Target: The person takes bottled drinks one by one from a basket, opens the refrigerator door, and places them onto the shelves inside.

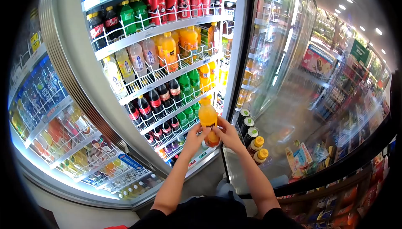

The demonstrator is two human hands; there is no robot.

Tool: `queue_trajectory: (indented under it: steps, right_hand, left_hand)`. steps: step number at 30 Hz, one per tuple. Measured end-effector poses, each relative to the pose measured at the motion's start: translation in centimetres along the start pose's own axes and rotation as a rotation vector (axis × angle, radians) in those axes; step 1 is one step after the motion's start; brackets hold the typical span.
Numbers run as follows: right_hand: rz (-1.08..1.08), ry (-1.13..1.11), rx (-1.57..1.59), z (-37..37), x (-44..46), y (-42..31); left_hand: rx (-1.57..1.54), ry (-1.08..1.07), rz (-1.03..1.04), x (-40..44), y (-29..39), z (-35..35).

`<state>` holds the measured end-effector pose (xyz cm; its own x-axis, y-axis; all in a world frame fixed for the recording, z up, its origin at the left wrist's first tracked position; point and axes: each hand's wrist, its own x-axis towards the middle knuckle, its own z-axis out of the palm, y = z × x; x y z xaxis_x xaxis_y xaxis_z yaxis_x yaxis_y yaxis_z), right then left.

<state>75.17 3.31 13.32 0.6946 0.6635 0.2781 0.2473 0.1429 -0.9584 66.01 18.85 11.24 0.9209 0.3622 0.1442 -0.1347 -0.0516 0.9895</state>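
Observation:
An orange juice bottle [208, 115] with a yellow cap is in front of the open fridge, its cap end tilted away from me. My left hand [196, 138] grips its lower part from the left. On the opposite side, my right hand [228, 134] closes round the same part, and the thumbs lie close together over the label. The label is mostly covered by my fingers. Behind the bottle are the lower fridge shelves, where cola bottles [144, 105] and green soda bottles [184, 119] stand in rows.
Wire-fronted shelves above hold red cans [184, 5] and more orange juice bottles [168, 49]. The glass door [272, 99] stands swung out on my right. Near its lower edge are dark cans [251, 133] and yellow-capped bottles [260, 156]. Another lit fridge [46, 116] is on the left.

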Motion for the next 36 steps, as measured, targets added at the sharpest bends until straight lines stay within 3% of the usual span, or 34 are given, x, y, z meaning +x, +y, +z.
queue_trajectory:
  steps: [4, 5, 8, 10, 12, 17, 19, 23, 27, 30, 34, 36]
  right_hand:
    - [-0.216, -0.006, 0.191, 1.7, 5.9, -2.7]
    - [-0.268, -0.033, 0.232, 1.8, 7.5, -3.1]
    - [-0.394, 0.077, -0.214, 1.5, 10.4, -6.8]
    - [-0.418, 0.114, -0.316, 1.1, 12.1, -8.7]
    - [-0.469, 0.121, -0.301, 0.7, 14.6, -8.9]
    - [-0.541, 0.101, -0.213, -0.6, 19.7, -9.3]
    - [-0.519, 0.078, -0.171, -1.2, 21.4, -10.0]
    - [-0.558, 0.083, -0.168, -2.0, 25.3, -10.0]
    - [-0.743, 0.141, -0.142, -1.8, 31.7, -7.2]
    - [-0.785, 0.166, -0.182, -1.4, 34.1, -6.5]
    - [-0.763, 0.2, -0.193, -0.7, 35.9, -4.3]
    - [-0.77, 0.169, -0.145, -0.4, 36.5, -3.4]
  left_hand:
    - [0.171, 0.094, 0.218, 3.7, 6.6, -1.7]
    - [0.091, 0.132, 0.165, 4.4, 8.0, -1.8]
    - [0.177, 0.163, 0.252, 7.6, 9.7, -3.3]
    - [0.095, 0.117, 0.405, 9.4, 11.3, -3.7]
    - [0.315, 0.165, 0.422, 11.3, 12.8, -4.8]
    - [0.409, 0.186, 0.581, 15.8, 15.5, -5.4]
    - [0.755, 0.343, 0.731, 18.0, 16.0, -5.7]
    - [0.843, 0.372, 0.732, 21.4, 17.8, -6.0]
    - [0.83, 0.407, 0.73, 24.3, 18.5, -6.2]
    - [0.767, 0.535, 0.762, 27.0, 16.6, -6.5]
    - [0.481, 0.566, 0.677, 29.8, 13.4, -7.1]
    - [0.421, 0.571, 0.75, 30.0, 12.8, -6.9]
